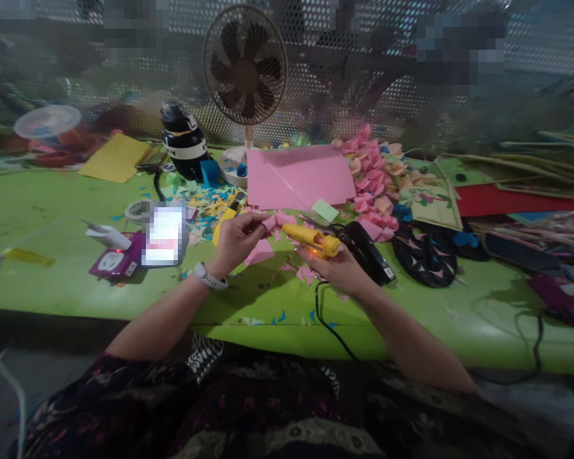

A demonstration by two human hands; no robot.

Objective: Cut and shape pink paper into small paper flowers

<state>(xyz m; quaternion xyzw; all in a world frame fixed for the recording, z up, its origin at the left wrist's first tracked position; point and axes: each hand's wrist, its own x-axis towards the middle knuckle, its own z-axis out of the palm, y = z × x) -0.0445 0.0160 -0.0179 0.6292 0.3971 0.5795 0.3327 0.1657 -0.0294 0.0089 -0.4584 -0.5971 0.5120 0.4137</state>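
Pink folded paper (278, 221) is pinched in the left hand (236, 241). The right hand (337, 268) grips a yellow glue gun (313, 238), its nozzle touching the paper, just before the pink sheet (299, 175).

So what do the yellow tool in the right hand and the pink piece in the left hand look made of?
Yellow glue gun: seemingly moulded plastic, slightly glossy, with a small lit spot. Pink piece: looks like thin matte paper, creased and folded, like the pink sheet behind.
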